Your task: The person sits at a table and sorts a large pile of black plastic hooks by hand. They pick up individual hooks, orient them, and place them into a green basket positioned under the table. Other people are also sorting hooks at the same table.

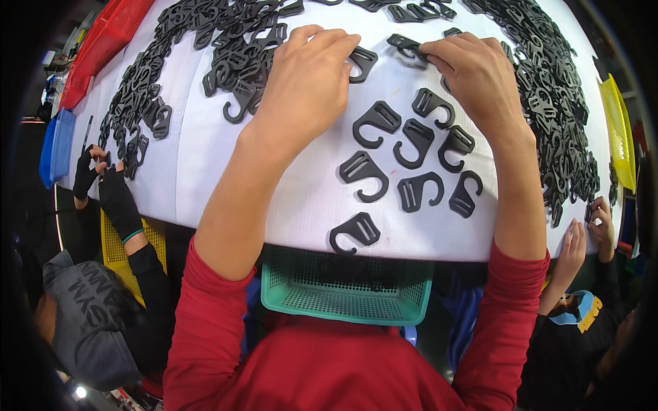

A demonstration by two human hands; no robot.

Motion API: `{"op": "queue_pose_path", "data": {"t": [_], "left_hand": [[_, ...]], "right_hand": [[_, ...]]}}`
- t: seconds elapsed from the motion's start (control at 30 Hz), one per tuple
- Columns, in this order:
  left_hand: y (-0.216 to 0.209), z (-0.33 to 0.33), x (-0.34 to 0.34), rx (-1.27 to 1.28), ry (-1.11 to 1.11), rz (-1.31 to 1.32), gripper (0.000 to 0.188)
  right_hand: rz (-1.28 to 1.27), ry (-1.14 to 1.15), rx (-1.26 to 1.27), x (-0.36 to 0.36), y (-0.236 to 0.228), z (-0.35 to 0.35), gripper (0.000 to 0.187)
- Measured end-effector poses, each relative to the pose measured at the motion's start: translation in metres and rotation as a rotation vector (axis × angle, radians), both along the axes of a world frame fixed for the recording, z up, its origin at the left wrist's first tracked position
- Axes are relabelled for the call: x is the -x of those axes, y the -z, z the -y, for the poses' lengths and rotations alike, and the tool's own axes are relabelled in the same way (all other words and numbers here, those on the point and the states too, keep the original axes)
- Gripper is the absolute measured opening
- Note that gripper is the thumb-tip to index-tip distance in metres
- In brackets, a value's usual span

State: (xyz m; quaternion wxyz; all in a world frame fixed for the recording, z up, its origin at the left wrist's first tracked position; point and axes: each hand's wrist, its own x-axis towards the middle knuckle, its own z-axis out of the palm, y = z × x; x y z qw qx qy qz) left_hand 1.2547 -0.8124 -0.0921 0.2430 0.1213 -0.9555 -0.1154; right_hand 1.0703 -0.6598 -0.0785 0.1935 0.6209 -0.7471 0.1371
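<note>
Hook of curved black plastic (354,225) by the white table's near edge (301,238) could fall if brushed, right fingers (433,49) clamping another hook (403,44), hold of left fingers (346,46) unclear.

Left hook (368,58): black, slotted plate with a curved end; located at the fingertips of the left hand (308,82). Grip cannot be determined. Right hook (404,45): black, slotted; pinched at one end by the right hand (473,75). Loose hooks (417,134): eight, black, each with a slotted plate and open curved end; lying flat on the white table (308,212), variously oriented. Seven are closely grouped; one lies apart, nearest the table edge.
</note>
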Motion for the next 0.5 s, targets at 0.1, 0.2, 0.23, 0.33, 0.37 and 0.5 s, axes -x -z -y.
{"op": "queue_pose_path", "data": {"t": [0.1,0.2,0.23,0.33,0.37,0.5], "left_hand": [[0.008,0.006,0.0,0.047,0.026,0.013,0.034],[0.009,0.0,-0.001,0.048,-0.006,0.058,0.033],[0.007,0.0,-0.002,0.053,-0.006,0.084,0.032],[-0.004,0.0,-0.003,0.059,-0.027,0.171,0.03],[-0.008,-0.002,-0.003,0.056,-0.048,0.208,0.028],[-0.009,-0.012,-0.007,0.023,-0.037,0.089,0.024]], "right_hand": [[0.031,0.024,0.033,0.001,0.002,0.0,0.015],[0.054,0.01,0.083,-0.003,0.004,0.002,0.019],[0.064,0.018,0.055,-0.003,0.005,0.001,0.02],[0.057,0.021,-0.017,-0.001,0.007,-0.001,0.022],[0.029,0.005,-0.034,0.002,0.007,-0.002,0.022],[-0.021,-0.013,0.024,0.0,0.006,0.001,0.017]]}}
